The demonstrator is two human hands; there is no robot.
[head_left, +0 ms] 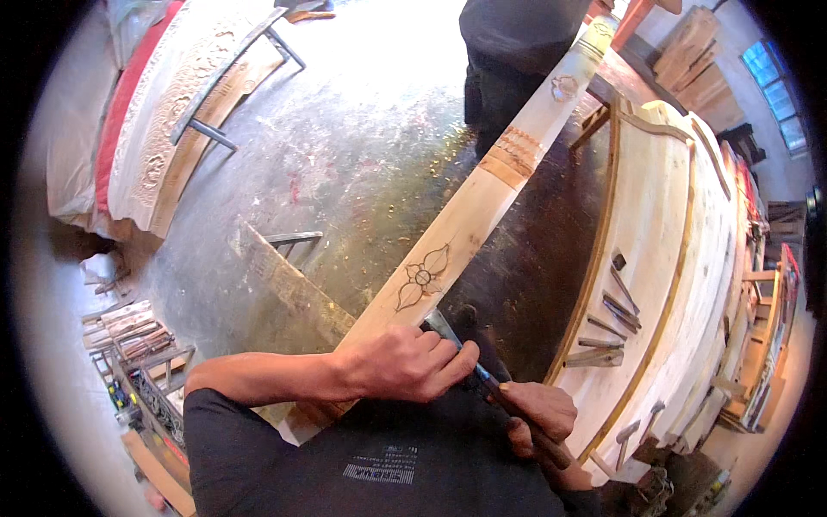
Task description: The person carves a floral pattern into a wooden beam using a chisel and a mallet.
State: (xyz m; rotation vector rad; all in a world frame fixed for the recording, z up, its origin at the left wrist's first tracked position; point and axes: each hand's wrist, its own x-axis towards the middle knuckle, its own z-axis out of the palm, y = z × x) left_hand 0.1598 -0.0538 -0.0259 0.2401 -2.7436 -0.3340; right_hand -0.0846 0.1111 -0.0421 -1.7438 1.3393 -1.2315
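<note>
A long pale wooden beam runs slantwise from below my left forearm to the far right. A flower outline is drawn on it, and a carved reddish-brown band crosses it farther along. Both my hands are closed on one long chisel. My left hand grips it near the blade, beside the near edge of the beam. My right hand is wrapped round it lower down, nearer the handle. The flat metal blade end points up toward the beam's edge, close to the flower; whether it touches the wood I cannot tell.
Several hand tools lie on a curved pale wooden panel to the right. A person in dark clothes stands at the beam's far end. Carved panels rest at the far left, with wood pieces stacked below.
</note>
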